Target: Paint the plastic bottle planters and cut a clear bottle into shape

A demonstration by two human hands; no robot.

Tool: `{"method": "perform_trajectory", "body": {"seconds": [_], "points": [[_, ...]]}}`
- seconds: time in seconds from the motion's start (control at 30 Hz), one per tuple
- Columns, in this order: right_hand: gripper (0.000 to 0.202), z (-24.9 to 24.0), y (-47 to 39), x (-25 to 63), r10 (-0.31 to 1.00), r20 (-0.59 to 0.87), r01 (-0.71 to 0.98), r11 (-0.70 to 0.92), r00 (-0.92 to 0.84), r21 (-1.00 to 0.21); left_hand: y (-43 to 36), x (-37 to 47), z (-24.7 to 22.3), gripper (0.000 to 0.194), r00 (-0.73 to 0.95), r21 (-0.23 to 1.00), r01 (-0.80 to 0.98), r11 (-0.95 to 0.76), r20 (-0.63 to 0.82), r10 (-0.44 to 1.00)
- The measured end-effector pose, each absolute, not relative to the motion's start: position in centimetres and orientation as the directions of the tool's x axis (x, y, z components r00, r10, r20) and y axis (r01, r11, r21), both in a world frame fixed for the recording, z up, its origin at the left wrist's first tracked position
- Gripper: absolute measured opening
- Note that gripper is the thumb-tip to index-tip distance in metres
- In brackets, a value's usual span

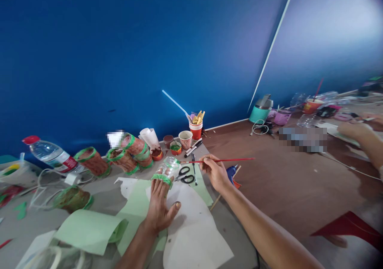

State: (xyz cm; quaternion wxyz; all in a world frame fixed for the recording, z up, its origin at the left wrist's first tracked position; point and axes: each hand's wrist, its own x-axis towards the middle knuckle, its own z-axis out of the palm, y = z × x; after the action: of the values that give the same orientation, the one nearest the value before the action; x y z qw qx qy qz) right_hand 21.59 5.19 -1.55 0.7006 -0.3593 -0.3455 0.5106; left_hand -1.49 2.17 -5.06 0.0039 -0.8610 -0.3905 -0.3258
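My right hand (214,171) is closed around a thin red paintbrush (236,159), whose tip points left at a small clear plastic piece (171,162) with green paint on its end. The fingers of my left hand (160,201) reach into the green-edged opening of that plastic piece, thumb spread apart. White paper (194,237) and green paper (134,209) lie under my left hand. Black-handled scissors (186,177) rest between my hands, beside a pen (195,173).
Brown, green-rimmed cylinders (95,164) and a red-capped bottle (56,157) stand at the left. Paint cups (175,147) and a red cup (196,130) line the blue partition (134,53). A blue glue gun (231,173) is right; another person's hand (353,130) is far right.
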Motion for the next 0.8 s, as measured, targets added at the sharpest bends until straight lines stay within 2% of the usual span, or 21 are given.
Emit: {"method": "perform_trajectory", "body": {"seconds": [0.23,0.4,0.57,0.8], "points": [[0.012,-1.0,4.8,21.4,0.962,0.142,-0.482,0.24,0.231,-0.843,1.7,-0.8,-4.1,0.062,0.573,0.125,0.689,-0.714,0.508,0.643],[0.01,-1.1,5.0,21.6,0.959,0.129,-0.448,0.234,0.253,-0.863,1.8,-0.5,-4.1,0.049,0.565,0.025,0.737,-0.676,0.526,0.636],[0.009,-1.0,5.1,22.2,0.948,0.12,-0.461,0.252,0.296,-0.851,2.0,-0.4,-4.4,0.044,0.541,-0.006,0.765,-0.644,0.548,0.638],[0.011,-0.6,4.6,21.5,0.962,0.179,-0.443,0.254,0.205,-0.86,1.8,-0.1,-4.1,0.038,0.569,-0.053,0.762,-0.645,0.53,0.629]]}}
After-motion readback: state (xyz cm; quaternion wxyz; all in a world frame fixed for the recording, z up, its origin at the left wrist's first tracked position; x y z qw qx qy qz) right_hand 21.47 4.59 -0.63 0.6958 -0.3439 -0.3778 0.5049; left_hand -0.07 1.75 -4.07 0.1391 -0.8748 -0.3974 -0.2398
